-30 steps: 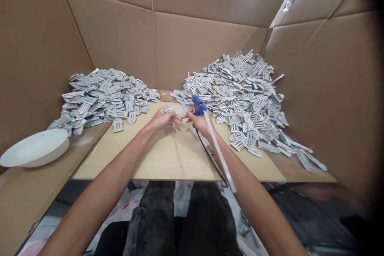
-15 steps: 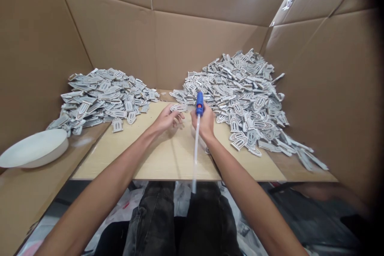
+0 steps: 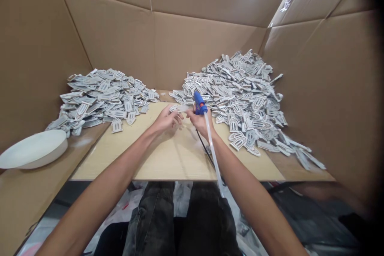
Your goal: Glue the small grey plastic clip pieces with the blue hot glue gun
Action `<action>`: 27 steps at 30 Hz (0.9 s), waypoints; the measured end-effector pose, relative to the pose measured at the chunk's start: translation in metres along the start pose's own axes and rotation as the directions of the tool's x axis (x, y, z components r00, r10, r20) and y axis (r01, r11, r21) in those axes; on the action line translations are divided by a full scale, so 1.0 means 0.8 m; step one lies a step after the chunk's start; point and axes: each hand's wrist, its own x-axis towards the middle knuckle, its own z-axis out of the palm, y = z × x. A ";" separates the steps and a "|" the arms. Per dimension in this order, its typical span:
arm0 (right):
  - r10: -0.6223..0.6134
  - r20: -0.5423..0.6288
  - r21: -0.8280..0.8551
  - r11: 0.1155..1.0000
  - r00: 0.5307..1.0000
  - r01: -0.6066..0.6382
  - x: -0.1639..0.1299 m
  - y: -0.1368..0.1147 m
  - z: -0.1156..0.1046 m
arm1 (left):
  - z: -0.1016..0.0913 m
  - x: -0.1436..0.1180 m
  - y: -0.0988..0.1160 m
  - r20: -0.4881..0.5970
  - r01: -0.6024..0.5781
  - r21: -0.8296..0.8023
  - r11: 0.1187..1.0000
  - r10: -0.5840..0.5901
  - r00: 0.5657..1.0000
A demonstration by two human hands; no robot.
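My left hand point(image 3: 166, 120) pinches a small whitish arched cutout point(image 3: 175, 108), shaped like a little window frame, above the board. In my right hand point(image 3: 203, 121) is a blue glue gun point(image 3: 199, 102) with a long translucent glue stick point(image 3: 212, 148) trailing from its back toward my lap. The fingertips of my right hand are close to the cutout's right end; whether they touch it I cannot tell. A black cord point(image 3: 203, 144) runs down from the gun beside my right wrist.
Heaps of similar cutouts lie to the left point(image 3: 105, 92) and the right point(image 3: 240, 88) of the pale board point(image 3: 168, 156). A white bowl point(image 3: 36, 150) stands at the far left. Cardboard walls point(image 3: 186, 48) enclose the back and sides.
The glue gun has turned, its back end and glue stick swinging to the right. My right hand has shifted slightly left, toward the cutout. My left hand stays nearly still.
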 end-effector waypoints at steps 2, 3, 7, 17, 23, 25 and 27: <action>-0.026 -0.005 -0.043 0.999 1.000 0.025 -0.003 -0.002 0.000 | 0.001 0.000 -0.001 0.004 -0.007 0.002 1.000 0.007 1.000; -0.033 -0.007 -0.058 0.998 0.999 0.033 -0.003 -0.003 0.000 | 0.001 0.001 -0.002 0.004 -0.008 0.003 1.000 0.008 1.000; -0.038 0.011 -0.088 0.995 0.999 0.039 -0.004 -0.002 0.002 | 0.002 0.003 -0.006 0.004 -0.011 0.007 1.000 0.011 1.000; -0.056 -0.002 -0.223 0.973 0.998 0.054 -0.008 0.006 0.003 | 0.004 0.005 -0.021 -0.021 -0.154 0.107 0.982 0.157 0.987; -0.069 -0.068 -0.299 0.953 0.995 0.045 -0.011 0.003 0.000 | 0.007 0.004 -0.023 -0.018 -0.188 0.102 0.977 0.191 0.981; -0.089 -0.069 -0.331 0.942 0.994 0.062 -0.012 -0.002 -0.002 | 0.007 0.003 -0.021 -0.024 -0.166 0.081 0.983 0.169 0.985; -0.094 -0.078 -0.364 0.930 0.992 0.060 -0.013 -0.006 -0.002 | 0.005 0.002 -0.017 -0.028 -0.137 0.070 0.988 0.140 0.990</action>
